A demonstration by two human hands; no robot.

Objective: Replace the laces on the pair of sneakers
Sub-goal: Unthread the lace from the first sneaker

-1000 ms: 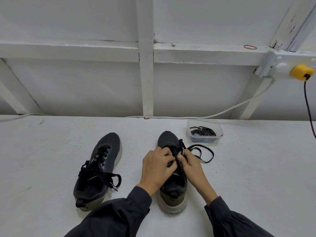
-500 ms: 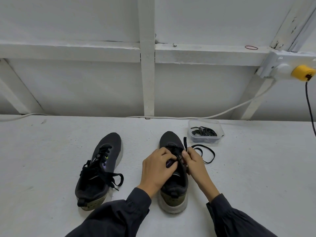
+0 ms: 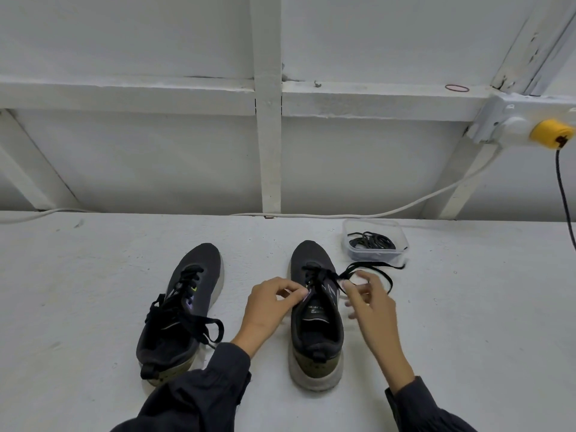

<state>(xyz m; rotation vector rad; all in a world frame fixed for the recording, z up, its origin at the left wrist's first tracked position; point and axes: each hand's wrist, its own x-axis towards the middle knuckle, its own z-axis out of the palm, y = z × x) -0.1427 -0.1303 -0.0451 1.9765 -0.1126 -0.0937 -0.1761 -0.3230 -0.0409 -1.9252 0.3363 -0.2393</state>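
On my feed the centre sneaker (image 3: 315, 324) sits at 6 o'clock on the white table (image 3: 93, 291), toe pointing to 12, heel toward the person. The left hand (image 3: 268, 307) comes in from 7 o'clock and pinches the sneaker's upper edge beside the tongue between thumb and forefinger, its other fingers curled under. The right hand (image 3: 374, 307) is at 3 o'clock of the sneaker, just beside it. It is smeared by motion, so I cannot tell whether its fingertips really grasp anything. The black lace (image 3: 386, 277) runs out of the upper eyelets straight to those fingertips, then loops away toward 2 o'clock and lies on the table.

A second sneaker (image 3: 204, 275) lies at 9 o'clock of the first, apart from it and angled slightly, toe toward 1. Its black laces are threaded, and the loose ends are draped over the opening.

At 1 o'clock of the centre sneaker's toe stands a clear plastic tub (image 3: 372, 221) with a coil of spare black laces (image 3: 372, 243) inside. One end of the loose lace reaches the tub's near wall.
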